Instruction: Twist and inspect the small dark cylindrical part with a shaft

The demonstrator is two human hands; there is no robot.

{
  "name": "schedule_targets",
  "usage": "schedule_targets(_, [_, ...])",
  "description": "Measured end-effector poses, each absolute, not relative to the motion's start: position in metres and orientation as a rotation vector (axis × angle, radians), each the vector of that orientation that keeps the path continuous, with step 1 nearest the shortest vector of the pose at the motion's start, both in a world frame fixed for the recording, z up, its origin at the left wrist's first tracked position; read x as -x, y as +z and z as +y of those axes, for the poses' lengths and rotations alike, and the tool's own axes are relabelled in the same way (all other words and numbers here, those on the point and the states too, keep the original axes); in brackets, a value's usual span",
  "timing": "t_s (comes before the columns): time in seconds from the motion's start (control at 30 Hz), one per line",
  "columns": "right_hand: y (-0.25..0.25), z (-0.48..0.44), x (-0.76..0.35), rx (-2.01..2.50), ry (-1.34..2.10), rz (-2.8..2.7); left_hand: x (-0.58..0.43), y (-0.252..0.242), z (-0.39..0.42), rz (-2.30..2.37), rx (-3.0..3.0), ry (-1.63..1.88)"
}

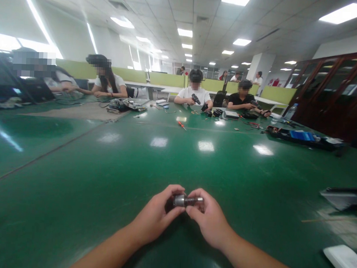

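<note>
Between my two hands, just above the green tabletop point(130, 159), is a metal cylindrical part point(180, 201) with a thinner stepped shaft pointing right. My left hand point(161, 211) is closed round the thick end, thumb below and fingers above. Thumb and fingers of my right hand point(209, 217) pinch the shaft near its middle, and its bright tip shows beside my right fingers. The far left end of the part is hidden inside my left hand.
A screwdriver point(182, 125) with an orange handle lies farther up the table. At right are a white box-shaped object point(344, 259), a dark flat device point(344, 197) and a black tool tray point(304, 137). Across the table, several people sit, two holding power drills.
</note>
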State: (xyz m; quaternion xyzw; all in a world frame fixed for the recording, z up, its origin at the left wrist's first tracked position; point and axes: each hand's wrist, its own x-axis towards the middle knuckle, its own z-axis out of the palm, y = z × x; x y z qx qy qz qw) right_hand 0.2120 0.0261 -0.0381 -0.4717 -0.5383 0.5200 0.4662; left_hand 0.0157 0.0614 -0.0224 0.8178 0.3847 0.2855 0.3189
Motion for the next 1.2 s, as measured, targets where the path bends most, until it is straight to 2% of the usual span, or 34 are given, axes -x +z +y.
schedule_targets(1.2, [-0.038, 0.029, -0.213, 1.112, 1.289, -1.275, -0.013, -0.032, 0.061, 1.043, -2.225, 0.828])
